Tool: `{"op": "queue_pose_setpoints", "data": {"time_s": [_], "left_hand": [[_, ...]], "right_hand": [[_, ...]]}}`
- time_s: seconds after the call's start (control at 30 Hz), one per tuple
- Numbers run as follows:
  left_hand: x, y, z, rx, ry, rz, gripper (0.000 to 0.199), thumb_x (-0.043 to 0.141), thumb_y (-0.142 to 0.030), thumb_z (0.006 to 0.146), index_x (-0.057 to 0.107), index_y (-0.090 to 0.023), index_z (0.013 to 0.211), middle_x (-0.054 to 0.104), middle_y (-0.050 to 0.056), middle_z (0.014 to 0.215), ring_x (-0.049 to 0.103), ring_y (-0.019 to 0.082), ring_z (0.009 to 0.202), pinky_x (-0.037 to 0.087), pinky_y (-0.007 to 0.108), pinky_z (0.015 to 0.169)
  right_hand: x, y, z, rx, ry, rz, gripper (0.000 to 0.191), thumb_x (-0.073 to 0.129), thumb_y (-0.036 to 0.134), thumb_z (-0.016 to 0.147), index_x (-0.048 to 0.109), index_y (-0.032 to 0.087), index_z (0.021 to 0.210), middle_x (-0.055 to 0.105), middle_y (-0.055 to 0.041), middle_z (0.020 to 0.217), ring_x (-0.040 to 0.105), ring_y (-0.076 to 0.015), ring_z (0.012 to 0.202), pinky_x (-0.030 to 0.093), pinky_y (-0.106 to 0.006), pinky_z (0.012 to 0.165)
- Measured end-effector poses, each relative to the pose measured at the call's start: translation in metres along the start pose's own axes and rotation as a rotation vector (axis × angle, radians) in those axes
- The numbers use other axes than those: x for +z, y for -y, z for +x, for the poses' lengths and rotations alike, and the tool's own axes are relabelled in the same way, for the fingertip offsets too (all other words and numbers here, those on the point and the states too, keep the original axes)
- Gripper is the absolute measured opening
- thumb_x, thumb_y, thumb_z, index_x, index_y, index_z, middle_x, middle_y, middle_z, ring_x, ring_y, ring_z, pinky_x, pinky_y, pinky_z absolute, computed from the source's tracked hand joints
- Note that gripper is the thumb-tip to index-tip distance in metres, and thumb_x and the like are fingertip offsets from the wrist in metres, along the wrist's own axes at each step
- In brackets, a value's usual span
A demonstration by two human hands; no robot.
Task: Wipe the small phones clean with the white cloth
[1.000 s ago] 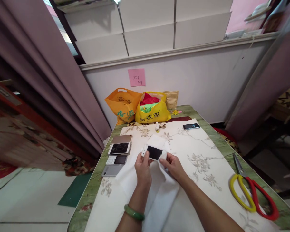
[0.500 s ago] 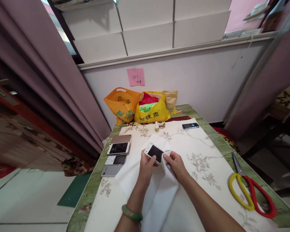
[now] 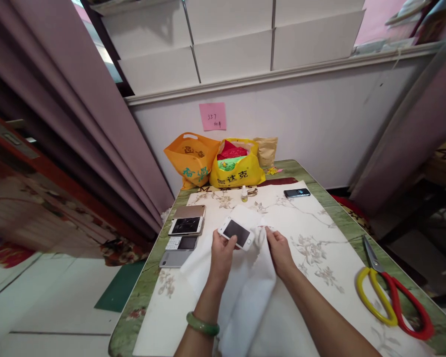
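Observation:
A white smartphone (image 3: 235, 232) with a dark screen is gripped by its left end in my left hand (image 3: 222, 253), thumb on the front. My right hand (image 3: 280, 250) pinches a bunched white cloth (image 3: 250, 287) just right of the phone, a small gap apart from it. The cloth drapes down between my forearms and spreads under the phone. Left of my hands lie a phone with a cracked screen (image 3: 186, 225), a gold-coloured phone (image 3: 189, 211), a white keypad phone (image 3: 174, 243) and a silver phone (image 3: 175, 258).
Large red-and-yellow scissors (image 3: 379, 282) lie at the right edge. A black phone (image 3: 296, 193) and a small bottle (image 3: 244, 194) are farther back. An orange bag (image 3: 191, 158), a yellow bag (image 3: 238, 171) and a tan pouch (image 3: 266, 151) stand along the wall.
My right hand has drawn the cloth off the phone's right end and moved slightly right, so more of the phone shows. The left hand still holds the phone. The view has shifted a little.

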State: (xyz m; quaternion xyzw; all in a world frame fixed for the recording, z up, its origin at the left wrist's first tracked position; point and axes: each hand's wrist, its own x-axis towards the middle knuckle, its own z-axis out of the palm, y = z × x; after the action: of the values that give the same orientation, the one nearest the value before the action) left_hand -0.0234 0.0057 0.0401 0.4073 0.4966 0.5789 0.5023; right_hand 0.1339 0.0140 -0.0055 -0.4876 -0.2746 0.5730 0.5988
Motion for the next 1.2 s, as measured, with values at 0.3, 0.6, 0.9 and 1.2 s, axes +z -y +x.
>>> {"op": "queue_pose_setpoints", "data": {"time_s": [0.3, 0.6, 0.9, 1.2], "left_hand": [[0.003, 0.010, -0.009, -0.221, 0.063, -0.113, 0.042, 0.073, -0.039, 0.067, 0.065, -0.014, 0.099, 0.069, 0.005, 0.086, 0.063, 0.017, 0.071, 0.051, 0.029, 0.063], [0.014, 0.009, -0.013, -0.138, 0.180, -0.034, 0.031, 0.066, -0.039, 0.074, 0.066, -0.016, 0.095, 0.068, 0.004, 0.087, 0.059, 0.017, 0.077, 0.046, 0.026, 0.069], [0.026, 0.008, -0.009, 0.082, 0.234, 0.277, 0.025, 0.055, -0.040, 0.084, 0.047, -0.019, 0.072, 0.045, -0.005, 0.065, 0.040, 0.011, 0.061, 0.035, 0.022, 0.057], [0.040, 0.006, 0.002, 0.180, 0.030, 0.352, 0.034, 0.053, -0.046, 0.085, 0.042, -0.021, 0.066, 0.039, -0.005, 0.062, 0.039, 0.012, 0.062, 0.035, 0.023, 0.060]], "right_hand": [[-0.003, 0.014, -0.003, -0.162, -0.158, -0.052, 0.053, 0.051, 0.065, 0.082, 0.067, 0.020, 0.104, 0.071, -0.0046, 0.101, 0.063, -0.0217, 0.093, 0.048, -0.029, 0.081], [0.005, 0.002, -0.002, -0.022, 0.118, 0.163, 0.035, 0.074, 0.045, 0.071, 0.064, 0.023, 0.096, 0.069, 0.0000, 0.081, 0.061, -0.0142, 0.068, 0.048, -0.026, 0.066], [0.006, 0.003, -0.004, -0.043, 0.152, 0.084, 0.032, 0.076, 0.046, 0.070, 0.061, 0.019, 0.077, 0.061, 0.0043, 0.063, 0.048, -0.0097, 0.053, 0.039, -0.023, 0.054], [0.007, 0.010, -0.009, 0.026, 0.229, 0.046, 0.036, 0.076, 0.051, 0.068, 0.062, 0.018, 0.073, 0.062, 0.0035, 0.060, 0.048, -0.0113, 0.052, 0.039, -0.024, 0.053]]}}
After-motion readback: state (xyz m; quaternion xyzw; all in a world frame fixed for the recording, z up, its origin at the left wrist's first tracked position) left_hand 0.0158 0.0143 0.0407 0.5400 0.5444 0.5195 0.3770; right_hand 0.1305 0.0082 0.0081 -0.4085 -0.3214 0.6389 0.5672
